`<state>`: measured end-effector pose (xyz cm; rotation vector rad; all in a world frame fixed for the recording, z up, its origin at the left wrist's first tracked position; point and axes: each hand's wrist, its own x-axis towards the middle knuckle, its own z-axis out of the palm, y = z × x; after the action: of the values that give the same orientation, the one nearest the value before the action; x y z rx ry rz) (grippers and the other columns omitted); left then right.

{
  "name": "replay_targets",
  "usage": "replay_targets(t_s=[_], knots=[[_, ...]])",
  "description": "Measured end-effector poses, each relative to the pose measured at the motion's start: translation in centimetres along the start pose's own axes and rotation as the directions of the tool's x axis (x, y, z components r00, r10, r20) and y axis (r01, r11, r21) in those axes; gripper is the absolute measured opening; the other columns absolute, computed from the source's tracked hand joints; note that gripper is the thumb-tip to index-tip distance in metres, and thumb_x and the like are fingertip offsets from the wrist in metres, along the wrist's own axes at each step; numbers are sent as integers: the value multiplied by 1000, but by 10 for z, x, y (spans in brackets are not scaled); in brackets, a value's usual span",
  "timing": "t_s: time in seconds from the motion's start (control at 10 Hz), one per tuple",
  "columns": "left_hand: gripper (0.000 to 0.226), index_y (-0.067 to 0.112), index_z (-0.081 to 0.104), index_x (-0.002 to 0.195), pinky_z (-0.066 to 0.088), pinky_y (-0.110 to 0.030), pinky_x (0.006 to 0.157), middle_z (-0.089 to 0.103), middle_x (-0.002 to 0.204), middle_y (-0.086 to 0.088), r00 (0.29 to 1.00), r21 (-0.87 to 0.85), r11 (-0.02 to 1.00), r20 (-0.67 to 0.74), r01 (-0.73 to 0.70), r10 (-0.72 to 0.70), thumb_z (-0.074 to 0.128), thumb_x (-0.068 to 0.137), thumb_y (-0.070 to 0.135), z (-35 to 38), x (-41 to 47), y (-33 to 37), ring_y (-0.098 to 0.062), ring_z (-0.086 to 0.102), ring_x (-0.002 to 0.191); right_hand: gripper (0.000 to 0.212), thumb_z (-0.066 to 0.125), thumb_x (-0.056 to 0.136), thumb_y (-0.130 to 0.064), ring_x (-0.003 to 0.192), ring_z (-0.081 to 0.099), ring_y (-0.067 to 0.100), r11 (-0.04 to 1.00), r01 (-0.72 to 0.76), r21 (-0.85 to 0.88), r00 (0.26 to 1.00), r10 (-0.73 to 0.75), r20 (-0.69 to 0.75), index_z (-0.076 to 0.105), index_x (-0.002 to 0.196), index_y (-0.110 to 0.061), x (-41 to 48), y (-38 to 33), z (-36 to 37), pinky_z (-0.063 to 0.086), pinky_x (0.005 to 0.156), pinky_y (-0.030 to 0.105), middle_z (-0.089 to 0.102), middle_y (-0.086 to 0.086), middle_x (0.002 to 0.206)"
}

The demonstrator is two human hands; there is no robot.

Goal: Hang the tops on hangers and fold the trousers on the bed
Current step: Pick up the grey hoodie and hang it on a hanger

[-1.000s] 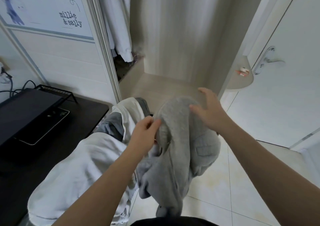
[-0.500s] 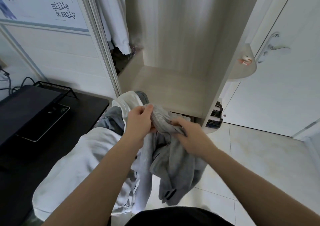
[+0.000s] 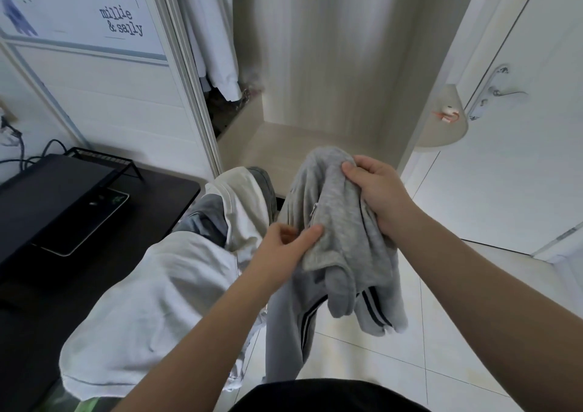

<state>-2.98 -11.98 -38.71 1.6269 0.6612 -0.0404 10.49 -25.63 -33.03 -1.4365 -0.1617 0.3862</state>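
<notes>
left grip (image 3: 285,242): pinches the edge of the grey garment (image 3: 339,241), probably finding its shape
right grip (image 3: 377,197): clutches the bunched top, carrying the weight
grey garment: mid-air before the wardrobe (image 3: 315,64)
white clothes (image 3: 151,285): draped over the left forearm, keeping both hands free

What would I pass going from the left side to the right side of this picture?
Black desk, white garment, left hand, grey striped garment, right hand, corner shelf, door handle.
</notes>
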Motion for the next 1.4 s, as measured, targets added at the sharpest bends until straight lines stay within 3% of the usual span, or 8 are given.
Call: replay_targets(t_s=[0.3, 0.5, 0.7, 0.9, 1.0, 1.1, 1.2, 1.4], knots=[[111, 36, 46, 146, 26, -83, 98, 48, 153, -9, 775, -374, 698, 466, 611, -428, 78, 52, 84, 9, 0, -31, -43, 41, 139, 14, 58, 100, -7, 78, 74, 15, 968, -60, 243, 975, 109, -194, 69, 92, -12, -13, 35, 7, 61, 71, 30, 76, 2, 80], [33, 16, 62, 126, 59, -59, 60, 71, 103, -14, 930, -476, 805, 94, 355, -355, 63, 94, 11, 13, 18, -40, -38, 68, 89, 13, 56, 101, -5, 105, 70, 28, 935, -97, 342, 956, 183, -228, 67, 108, -3, -25, 57, 1, 55, 98, 44, 73, 13, 103], [40, 37, 67, 73, 50, -23, 80, 66, 80, 20, 883, -274, 906, -431, -323, 185, 40, 80, 8, -12, 35, 13, -3, 60, 81, 20, 56, 102, -11, 113, 64, 44, 918, -317, 240, 927, 353, -129, 54, 112, 6, -82, 116, -14, 51, 100, 58, 61, 34, 117], [51, 6, 63, 94, 55, -23, 82, 74, 78, 11, 909, -87, 980, -394, -181, 133, 18, 94, -17, 4, 39, 40, -2, 71, 77, 7, 65, 96, -6, 78, 71, 25, 873, -419, -249, 866, 467, 179, 66, 89, -5, -103, 121, -23, 58, 68, 35, 75, 15, 91], [30, -2, 52, 94, 58, -27, 70, 72, 78, 1, 924, -212, 937, -327, -277, 199, 24, 99, -9, -15, 21, 26, -10, 71, 73, 11, 69, 92, -9, 86, 68, 20, 908, -163, -386, 987, 147, -71, 65, 101, -15, -83, 99, -35, 54, 69, 23, 73, 5, 93], [30, 14, 52, 81, 56, -24, 57, 57, 75, -1, 977, -446, 877, 27, -178, 212, 31, 100, 6, -38, 14, 28, -15, 59, 67, 61, 77, 85, -25, 123, 49, 13, 870, 86, -486, 996, -77, 37, 48, 137, -32, -60, 84, -32, 43, 102, 27, 54, -2, 135], [46, 22, 44, 56, 43, -21, 49, 39, 61, 3, 929, -555, 782, 46, -282, 368, 28, 96, 5, -30, 6, 29, -12, 39, 56, 100, 79, 74, -43, 146, 28, 21, 764, 171, -622, 965, -4, 261, 22, 156, -36, -39, 81, -13, 28, 117, 46, 32, 0, 158], [39, 22, 46, 52, 37, -24, 50, 40, 58, 3, 874, -646, 699, 101, -305, 475, 37, 81, -2, -48, -2, 31, -13, 35, 54, 23, 75, 83, -20, 84, 65, 19, 539, 195, -819, 923, 181, 339, 57, 73, -30, -28, 90, -7, 52, 77, 33, 65, -7, 78]])
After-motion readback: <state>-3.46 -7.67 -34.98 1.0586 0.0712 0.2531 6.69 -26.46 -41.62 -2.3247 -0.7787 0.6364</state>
